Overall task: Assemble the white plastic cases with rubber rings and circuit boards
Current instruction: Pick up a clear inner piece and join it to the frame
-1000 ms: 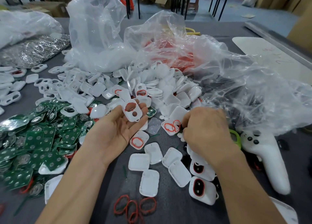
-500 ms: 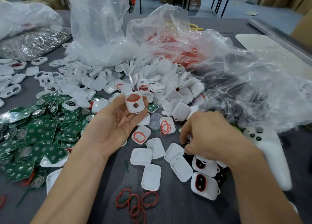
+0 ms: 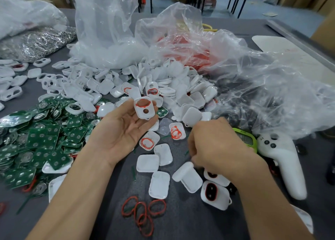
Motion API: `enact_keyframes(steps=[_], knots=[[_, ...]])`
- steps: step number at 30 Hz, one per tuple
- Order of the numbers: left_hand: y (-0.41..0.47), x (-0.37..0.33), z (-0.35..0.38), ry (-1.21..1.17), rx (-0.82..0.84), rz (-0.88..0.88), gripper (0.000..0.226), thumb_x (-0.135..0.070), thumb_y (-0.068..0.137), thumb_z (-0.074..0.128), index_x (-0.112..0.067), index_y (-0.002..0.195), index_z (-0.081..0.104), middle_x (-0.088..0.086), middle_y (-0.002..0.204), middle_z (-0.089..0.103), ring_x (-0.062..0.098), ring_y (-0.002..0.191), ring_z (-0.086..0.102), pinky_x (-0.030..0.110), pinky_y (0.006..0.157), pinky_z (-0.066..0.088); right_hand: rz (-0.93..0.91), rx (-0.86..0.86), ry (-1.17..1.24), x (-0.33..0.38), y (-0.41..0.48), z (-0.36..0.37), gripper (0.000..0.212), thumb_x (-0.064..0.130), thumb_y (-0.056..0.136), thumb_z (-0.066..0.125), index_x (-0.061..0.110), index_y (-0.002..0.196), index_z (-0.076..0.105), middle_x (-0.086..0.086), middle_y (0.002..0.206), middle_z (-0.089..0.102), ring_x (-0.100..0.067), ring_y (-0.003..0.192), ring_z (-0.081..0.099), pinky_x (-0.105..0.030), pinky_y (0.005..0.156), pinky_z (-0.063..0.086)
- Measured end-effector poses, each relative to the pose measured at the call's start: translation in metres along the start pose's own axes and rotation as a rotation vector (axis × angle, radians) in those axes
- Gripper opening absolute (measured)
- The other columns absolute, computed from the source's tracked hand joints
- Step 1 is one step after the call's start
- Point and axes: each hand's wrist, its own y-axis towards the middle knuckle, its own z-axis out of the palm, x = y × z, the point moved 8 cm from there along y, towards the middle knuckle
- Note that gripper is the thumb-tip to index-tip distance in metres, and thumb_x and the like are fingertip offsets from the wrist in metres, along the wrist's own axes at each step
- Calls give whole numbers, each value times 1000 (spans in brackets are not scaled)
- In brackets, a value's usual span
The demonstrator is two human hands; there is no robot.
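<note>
My left hand (image 3: 123, 134) lies palm up and pinches a white case shell (image 3: 145, 108) at its fingertips; the shell has a red rubber ring around its upper hole. My right hand (image 3: 217, 145) hangs knuckles up with curled fingers over flat white case halves (image 3: 187, 177); its fingertips are hidden, so what it holds cannot be seen. Green circuit boards (image 3: 45, 136) are heaped at the left. Loose red rings (image 3: 143, 212) lie near the front. A big pile of white cases (image 3: 181, 87) sits behind my hands.
Two white cases with rings fitted (image 3: 214, 194) lie under my right wrist. A white controller (image 3: 282, 163) and a green item (image 3: 248, 138) lie right of it. Clear plastic bags (image 3: 105, 31) stand behind, one with red rings (image 3: 184, 47); a bag of silver parts (image 3: 36, 42) sits far left.
My right hand has drawn back from the ring-filled case toward me and now hovers over the flat case halves. My left hand keeps holding the same shell.
</note>
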Motion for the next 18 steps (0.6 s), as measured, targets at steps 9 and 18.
enact_keyframes(steps=[9, 18], knots=[[1, 18, 11, 135, 66, -67, 35, -22, 99, 51, 0, 106, 79, 21, 121, 72, 32, 111, 72, 40, 88, 62, 90, -337, 1483, -28, 10, -8, 19, 4, 87, 77, 17, 74, 81, -8, 66, 73, -16, 52, 60, -25, 51, 47], [-6, 22, 12, 512, -158, 201, 28, -19, 100, 64, -6, 81, 79, 11, 86, 78, 20, 75, 76, 30, 60, 62, 121, -592, 1082, -28, 10, -9, 25, 14, 87, 79, 35, 73, 78, 17, 70, 75, -5, 67, 72, -28, 67, 59]])
